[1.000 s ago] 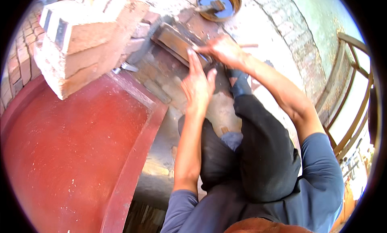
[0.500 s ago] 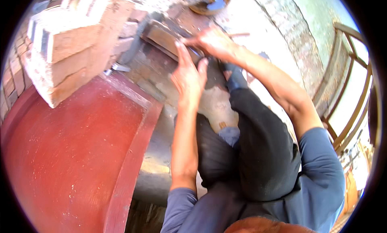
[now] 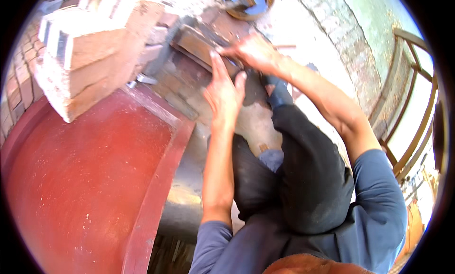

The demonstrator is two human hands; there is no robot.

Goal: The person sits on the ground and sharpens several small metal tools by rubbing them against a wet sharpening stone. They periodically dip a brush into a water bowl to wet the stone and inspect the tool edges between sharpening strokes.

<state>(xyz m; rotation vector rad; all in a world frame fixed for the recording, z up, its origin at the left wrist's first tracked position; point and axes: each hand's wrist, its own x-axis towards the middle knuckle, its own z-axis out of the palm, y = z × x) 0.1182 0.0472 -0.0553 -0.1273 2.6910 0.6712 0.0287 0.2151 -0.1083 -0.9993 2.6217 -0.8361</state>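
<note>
A long, flat tan block (image 3: 195,47), like a whetstone, lies on the ground ahead of me. My left hand (image 3: 223,95) reaches its near right end with fingers stretched out and thumb apart, the fingertips touching down there. Across from it my right hand (image 3: 256,52) is closed, its fingers bent over the same end. Between the two hands shows a small shiny, dark edge (image 3: 233,64), perhaps a blade; the fingers cover most of it. A thin brown stick (image 3: 286,46) juts out beyond my right hand; whether it is held I cannot tell.
A round bowl (image 3: 271,4) of bluish liquid with a brush (image 3: 242,1) stands beyond the block. To the left are a large pale wooden block (image 3: 97,51), a red panel (image 3: 90,179) and a small metal piece (image 3: 146,79). A wooden chair frame (image 3: 403,80) stands right.
The whole view has shifted slightly, so things sit a little lower and further right. Both hands stay at the same end of the tan block, with only a small movement.
</note>
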